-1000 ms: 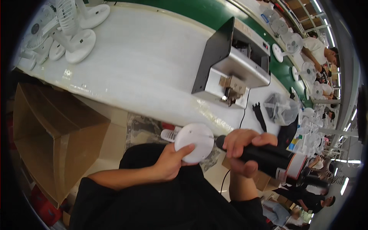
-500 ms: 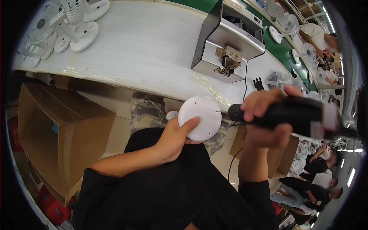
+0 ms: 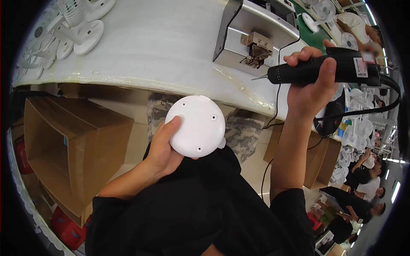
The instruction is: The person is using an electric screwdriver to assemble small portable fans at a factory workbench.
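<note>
My left hand (image 3: 164, 147) grips a round white plastic base (image 3: 194, 132) above my lap, its thumb pressed on the flat face. Several small screw holes show in that face, and a small tab sticks out at its lower right. Raised over the table's front edge, my right hand (image 3: 314, 79) is wrapped round a black electric screwdriver (image 3: 301, 71). Its thin bit points left, apart from the white base. A cable runs from the tool's rear end.
A metal screw feeder (image 3: 256, 40) stands on the white table (image 3: 162, 47). White fans (image 3: 85, 36) are grouped at the far left. An open cardboard box (image 3: 81, 149) sits at lower left, another box (image 3: 318, 166) at right. Other people (image 3: 356, 209) are at the far right.
The white base has shifted left and turned, so more of its holes show. My right hand has lifted the electric screwdriver up and away from the base, and its bit is now visible.
</note>
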The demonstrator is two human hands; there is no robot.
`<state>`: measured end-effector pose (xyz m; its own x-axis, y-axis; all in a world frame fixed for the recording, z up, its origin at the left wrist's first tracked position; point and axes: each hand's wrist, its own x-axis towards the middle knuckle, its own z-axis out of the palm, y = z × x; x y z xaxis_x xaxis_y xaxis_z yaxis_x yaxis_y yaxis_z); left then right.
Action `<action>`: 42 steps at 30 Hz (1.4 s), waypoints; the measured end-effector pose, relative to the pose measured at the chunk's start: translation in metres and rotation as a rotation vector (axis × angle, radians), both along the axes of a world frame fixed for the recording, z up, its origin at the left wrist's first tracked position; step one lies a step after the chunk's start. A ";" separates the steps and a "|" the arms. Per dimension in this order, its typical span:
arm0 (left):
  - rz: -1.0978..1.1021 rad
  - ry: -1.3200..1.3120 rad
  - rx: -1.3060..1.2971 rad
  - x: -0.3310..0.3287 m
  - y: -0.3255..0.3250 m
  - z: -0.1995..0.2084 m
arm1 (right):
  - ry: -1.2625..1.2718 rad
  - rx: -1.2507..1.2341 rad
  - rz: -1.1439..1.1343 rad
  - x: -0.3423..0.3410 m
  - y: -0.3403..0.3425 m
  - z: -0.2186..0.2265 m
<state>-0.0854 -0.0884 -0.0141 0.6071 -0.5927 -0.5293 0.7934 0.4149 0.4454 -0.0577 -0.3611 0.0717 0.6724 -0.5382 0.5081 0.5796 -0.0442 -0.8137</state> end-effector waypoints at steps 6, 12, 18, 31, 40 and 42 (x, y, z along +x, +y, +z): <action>0.009 -0.012 -0.016 0.000 0.003 0.001 | 0.013 -0.145 -0.013 0.006 0.002 0.006; 0.015 0.003 0.010 0.001 0.005 -0.002 | -0.067 -0.157 -0.017 0.012 0.001 0.000; 0.032 0.080 -0.051 0.004 0.009 -0.001 | -0.160 0.042 -0.101 -0.042 -0.013 -0.022; -0.319 0.071 -0.236 -0.020 0.022 -0.059 | 0.942 -0.861 0.165 -0.113 0.115 -0.050; -0.160 -1.065 0.267 0.026 0.012 -0.057 | 0.934 -1.163 0.133 -0.131 0.137 -0.073; -0.172 -1.143 0.239 0.026 0.010 -0.049 | 0.916 -1.176 0.136 -0.129 0.141 -0.075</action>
<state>-0.0589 -0.0785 -0.0635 0.7223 -0.6724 0.1615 -0.0796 0.1511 0.9853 -0.1867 -0.2196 -0.0035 0.9990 -0.0403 -0.0195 -0.0448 -0.9034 -0.4264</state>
